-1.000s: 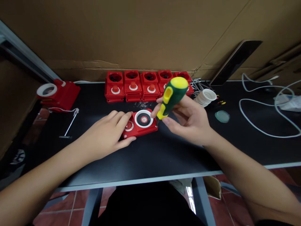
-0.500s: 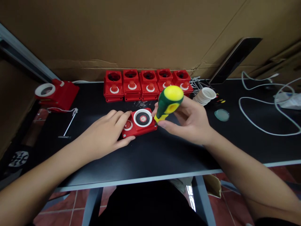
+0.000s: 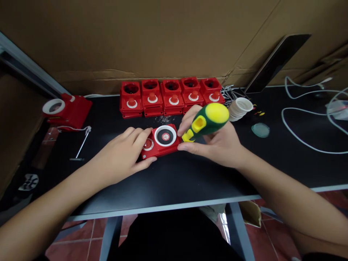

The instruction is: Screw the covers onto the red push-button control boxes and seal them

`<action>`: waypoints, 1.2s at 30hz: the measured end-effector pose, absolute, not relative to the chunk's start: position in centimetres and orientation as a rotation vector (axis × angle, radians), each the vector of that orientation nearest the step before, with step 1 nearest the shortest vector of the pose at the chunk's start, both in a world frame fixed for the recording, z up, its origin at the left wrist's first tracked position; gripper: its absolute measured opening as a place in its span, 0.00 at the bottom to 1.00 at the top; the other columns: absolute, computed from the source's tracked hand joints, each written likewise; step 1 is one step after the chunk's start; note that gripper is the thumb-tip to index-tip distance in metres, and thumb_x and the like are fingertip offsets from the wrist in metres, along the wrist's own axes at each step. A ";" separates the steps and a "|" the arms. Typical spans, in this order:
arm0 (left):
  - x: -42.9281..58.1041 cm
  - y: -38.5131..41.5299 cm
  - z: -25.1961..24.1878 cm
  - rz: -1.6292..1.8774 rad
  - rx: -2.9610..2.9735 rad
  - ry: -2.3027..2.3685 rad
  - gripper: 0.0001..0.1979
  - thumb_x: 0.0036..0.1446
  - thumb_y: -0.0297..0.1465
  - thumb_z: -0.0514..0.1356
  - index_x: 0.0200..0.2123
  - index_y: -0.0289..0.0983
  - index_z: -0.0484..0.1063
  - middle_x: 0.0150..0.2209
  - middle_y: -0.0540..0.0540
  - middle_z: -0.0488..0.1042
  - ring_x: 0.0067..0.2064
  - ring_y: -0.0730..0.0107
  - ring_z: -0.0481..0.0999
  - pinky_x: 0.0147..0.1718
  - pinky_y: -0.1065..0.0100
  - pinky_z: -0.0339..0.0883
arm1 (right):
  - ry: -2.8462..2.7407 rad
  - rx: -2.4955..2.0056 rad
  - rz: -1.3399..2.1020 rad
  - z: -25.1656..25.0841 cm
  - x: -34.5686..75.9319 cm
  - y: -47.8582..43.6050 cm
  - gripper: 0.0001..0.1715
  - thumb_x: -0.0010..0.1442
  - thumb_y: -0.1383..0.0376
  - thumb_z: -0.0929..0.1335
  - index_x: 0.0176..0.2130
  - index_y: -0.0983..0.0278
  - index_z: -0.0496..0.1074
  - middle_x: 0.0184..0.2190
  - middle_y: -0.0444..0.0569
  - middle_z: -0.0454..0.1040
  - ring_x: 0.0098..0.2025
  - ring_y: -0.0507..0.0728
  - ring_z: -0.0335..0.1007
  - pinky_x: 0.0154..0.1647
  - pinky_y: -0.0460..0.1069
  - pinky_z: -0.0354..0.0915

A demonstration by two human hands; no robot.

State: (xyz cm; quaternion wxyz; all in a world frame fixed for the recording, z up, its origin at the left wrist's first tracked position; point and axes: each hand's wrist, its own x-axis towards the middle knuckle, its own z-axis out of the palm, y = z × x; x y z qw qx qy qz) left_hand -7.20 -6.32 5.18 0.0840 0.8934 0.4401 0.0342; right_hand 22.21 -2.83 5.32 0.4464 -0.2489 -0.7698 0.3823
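On the bench [image 3: 168, 185], I have my left hand [image 3: 125, 155] gripping the red alarm unit [image 3: 165, 137] from 9 o'clock, likely against twisting; my right hand [image 3: 217, 146], at 3 o'clock, grips the green-and-yellow screwdriver [image 3: 208, 120], seemingly steadying it.

Landmark: front red unit [image 3: 162, 150], one. Bare hands, two: left hand [image 3: 122, 154] at its left end, right hand [image 3: 223, 146] at its right. Screwdriver [image 3: 208, 121], one, right of it. Behind it, five red housings [image 3: 173, 95] in a row, one orange-red dome apiece, five domes [image 3: 174, 99]; layers beneath uncertain. Far left of it, one red assembly [image 3: 77, 112]; one T-shaped metal tool [image 3: 83, 145], nearer. Right of it: one clear disc [image 3: 260, 130], one stack of white rings [image 3: 238, 108], rings uncountable. Behind-right: one dark panel [image 3: 277, 63]; metal pieces [image 3: 230, 93], several, too tangled to count.
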 end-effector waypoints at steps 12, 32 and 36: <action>-7.2 -6.3 5.0 0.116 2.689 1.286 0.37 0.76 0.49 0.59 0.73 0.25 0.65 0.62 0.26 0.78 0.62 0.37 0.78 0.64 0.42 0.76 | -1.952 -0.536 1.006 5.8 22.8 -3.5 0.09 0.77 0.65 0.70 0.54 0.60 0.77 0.49 0.53 0.82 0.52 0.60 0.81 0.58 0.58 0.78; -7.2 -6.3 5.0 0.062 2.701 1.302 0.36 0.77 0.50 0.58 0.73 0.27 0.64 0.62 0.28 0.78 0.62 0.39 0.78 0.65 0.45 0.75 | -2.031 -0.612 0.757 5.5 22.3 -3.5 0.13 0.68 0.62 0.80 0.48 0.59 0.76 0.46 0.51 0.74 0.48 0.61 0.75 0.50 0.56 0.74; -7.3 -6.3 5.0 0.065 2.708 1.296 0.36 0.77 0.50 0.58 0.73 0.27 0.65 0.62 0.28 0.78 0.62 0.38 0.78 0.65 0.45 0.75 | -1.986 -0.591 0.748 5.1 22.1 -3.4 0.16 0.66 0.62 0.82 0.46 0.59 0.76 0.40 0.46 0.75 0.42 0.57 0.75 0.46 0.54 0.74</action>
